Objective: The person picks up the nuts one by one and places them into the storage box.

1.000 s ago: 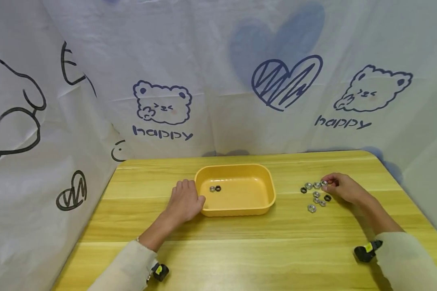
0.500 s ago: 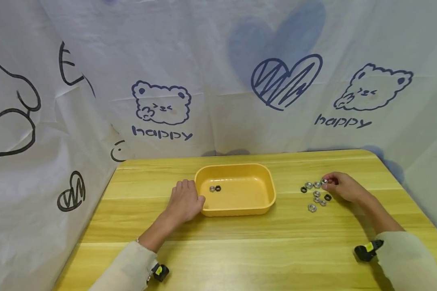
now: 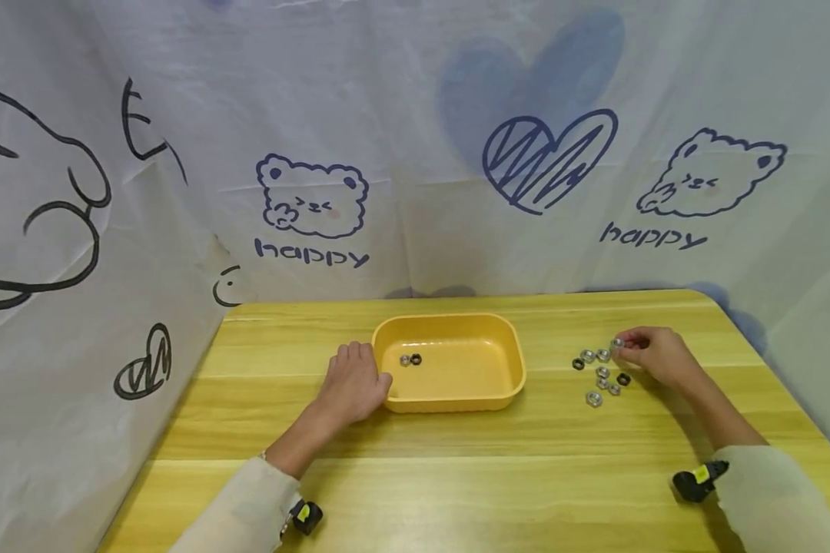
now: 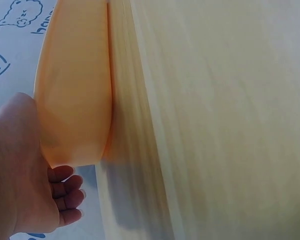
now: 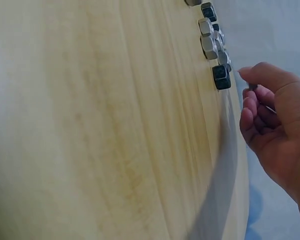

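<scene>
**A:** While the right hand sits at the far edge of the loose nuts, I read its fingers as curled, thumb and forefinger closed on one silver nut. Agree?

**B:** Agreed from the head view. On the right wrist view the fingertips are pressed together, though the nut itself is mostly hidden there. It looks barely clear of the worktop, at the back right of the cluster.

**A:** Left hand?

**B:** Fingers relaxed and straight, laid flat against the left end wall of the yellow tray. Pressing, not gripping. Two nuts in the tray, one silver and one dark, lie just beside each other near its left end.

**A:** Handling notes on the nut?

**B:** Judgement only: small, rigid metal, light for one hand, not fragile. Smooth plated faces, so likely slippery; it could roll or skid on the wood if dropped. Best taken across two opposite flats with thumb and forefinger.

**A:** And the tray?

**B:** Thin plastic, probably light enough to slide when nudged, which fits the left hand bracing it. Remaining nuts, silver and dark mixed, lie close together, well apart from the tray.
</scene>
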Demonstrator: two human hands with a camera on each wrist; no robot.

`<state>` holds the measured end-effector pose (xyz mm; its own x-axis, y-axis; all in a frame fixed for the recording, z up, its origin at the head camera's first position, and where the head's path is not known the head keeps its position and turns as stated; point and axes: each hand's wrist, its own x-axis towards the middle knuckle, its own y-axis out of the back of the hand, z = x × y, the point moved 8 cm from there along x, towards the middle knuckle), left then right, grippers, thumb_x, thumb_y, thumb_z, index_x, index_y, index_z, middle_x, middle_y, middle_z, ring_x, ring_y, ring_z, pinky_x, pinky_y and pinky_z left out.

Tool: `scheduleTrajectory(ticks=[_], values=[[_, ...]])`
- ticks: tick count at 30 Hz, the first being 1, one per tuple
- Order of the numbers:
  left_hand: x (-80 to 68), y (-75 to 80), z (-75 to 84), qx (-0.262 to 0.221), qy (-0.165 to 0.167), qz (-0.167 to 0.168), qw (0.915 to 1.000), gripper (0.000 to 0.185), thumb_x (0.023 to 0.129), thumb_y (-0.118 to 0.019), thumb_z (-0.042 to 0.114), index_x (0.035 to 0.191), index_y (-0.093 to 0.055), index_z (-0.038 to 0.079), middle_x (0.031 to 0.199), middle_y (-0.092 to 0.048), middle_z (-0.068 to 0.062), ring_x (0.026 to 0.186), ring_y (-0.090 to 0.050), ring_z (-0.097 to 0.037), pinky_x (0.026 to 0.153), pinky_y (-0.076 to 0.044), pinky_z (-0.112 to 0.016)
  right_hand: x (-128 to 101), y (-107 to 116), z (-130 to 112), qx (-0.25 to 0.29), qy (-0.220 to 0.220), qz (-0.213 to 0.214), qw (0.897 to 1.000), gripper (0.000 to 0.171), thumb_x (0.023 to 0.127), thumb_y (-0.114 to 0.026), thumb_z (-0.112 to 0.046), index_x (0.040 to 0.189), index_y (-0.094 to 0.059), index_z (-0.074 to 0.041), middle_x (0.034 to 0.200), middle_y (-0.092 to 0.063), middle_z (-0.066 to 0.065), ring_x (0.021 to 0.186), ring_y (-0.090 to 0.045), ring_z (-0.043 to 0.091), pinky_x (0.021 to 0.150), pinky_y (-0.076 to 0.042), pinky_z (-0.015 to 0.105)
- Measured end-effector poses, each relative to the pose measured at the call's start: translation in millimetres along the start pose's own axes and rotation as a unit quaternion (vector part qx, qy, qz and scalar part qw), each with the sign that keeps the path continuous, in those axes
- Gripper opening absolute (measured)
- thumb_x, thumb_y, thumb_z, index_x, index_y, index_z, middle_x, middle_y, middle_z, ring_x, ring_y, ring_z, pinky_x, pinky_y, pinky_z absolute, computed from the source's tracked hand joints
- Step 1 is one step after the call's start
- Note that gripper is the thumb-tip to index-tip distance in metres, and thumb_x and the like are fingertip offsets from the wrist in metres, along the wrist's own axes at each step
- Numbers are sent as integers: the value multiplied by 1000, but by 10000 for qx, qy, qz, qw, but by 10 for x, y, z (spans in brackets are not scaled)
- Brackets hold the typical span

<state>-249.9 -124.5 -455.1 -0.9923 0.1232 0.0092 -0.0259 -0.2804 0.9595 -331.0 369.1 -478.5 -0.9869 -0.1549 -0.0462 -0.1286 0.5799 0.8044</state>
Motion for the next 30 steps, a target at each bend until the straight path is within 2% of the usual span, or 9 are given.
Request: scheduleTrajectory(ticks=[6, 10, 16, 22, 30], values=[[5, 1, 6, 7, -19, 25, 10000, 34, 93, -48, 28, 106, -51, -4, 95, -45, -14, 89, -37, -30, 80, -32, -39, -5, 7, -4, 183, -77, 116, 9997, 41, 95, -72, -26, 121, -68, 6, 108, -72, 19, 90, -64, 15, 70, -53, 20], [-5, 27, 24, 62, -15, -3, 10000, 34, 94, -48, 28, 106, -51, -4, 95, -45, -14, 89, -38, -30, 80, -33, -40, -3, 6, -36, 294, -76, 144, 9994, 42, 95, -74, -28, 121, -69, 5, 108, -72, 18, 87, -62, 10, 70, -53, 19], [-15, 32, 32, 125, 0, -98, 9999, 34, 94, -48, 28, 106, -51, -4, 97, -45, -15, 89, -38, -31, 81, -33, -40, -6, 1, -168, 465, 91, 194, 9987, 42, 93, -76, -24, 121, -69, 7, 104, -73, 17, 81, -60, 0, 71, -53, 17], [-7, 26, 32, 130, 14, -149, 9998, 35, 94, -46, 27, 108, -51, -4, 98, -45, -15, 90, -38, -31, 81, -33, -41, 20, 3, -278, 539, 56, 240, 9982, 42, 94, -75, -24, 122, -69, 6, 103, -73, 15, 80, -59, -2, 70, -52, 18], [-9, 28, 32, 110, 40, -211, 9997, 35, 95, -46, 28, 108, -50, -4, 98, -45, -15, 91, -38, -31, 82, -33, -41, 14, 9, -491, 721, 248, 288, 9967, 40, 92, -76, -19, 123, -69, 6, 103, -73, 15, 80, -60, -3, 70, -53, 17]])
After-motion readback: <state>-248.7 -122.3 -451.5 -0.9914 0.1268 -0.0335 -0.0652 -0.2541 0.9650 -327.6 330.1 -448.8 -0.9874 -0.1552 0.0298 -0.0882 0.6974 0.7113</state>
